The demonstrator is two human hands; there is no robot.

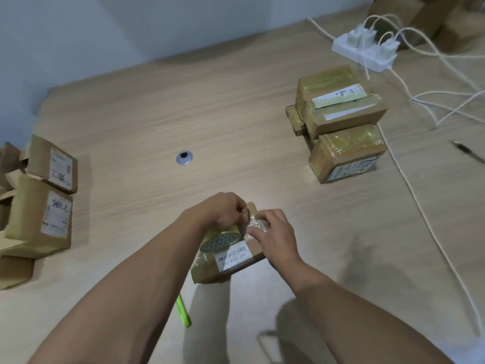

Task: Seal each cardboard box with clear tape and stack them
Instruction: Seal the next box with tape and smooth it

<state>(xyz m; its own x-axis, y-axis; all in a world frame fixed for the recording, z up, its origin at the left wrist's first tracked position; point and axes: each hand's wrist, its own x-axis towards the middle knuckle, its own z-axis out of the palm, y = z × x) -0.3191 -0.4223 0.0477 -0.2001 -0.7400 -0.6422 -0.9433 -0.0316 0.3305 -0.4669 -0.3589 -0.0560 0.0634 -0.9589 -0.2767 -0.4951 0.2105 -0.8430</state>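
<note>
Tabletop (pixel 183 114): left hand (pixel 223 211) grips tape roll (pixel 220 239) (right hand (pixel 275 237) presses box (pixel 236 261)).

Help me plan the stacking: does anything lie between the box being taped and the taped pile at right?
Nothing visible does. Only bare table lies between the box and the taped pile; the white cable passes right of it, and the green pen lies nearer the person.
</note>
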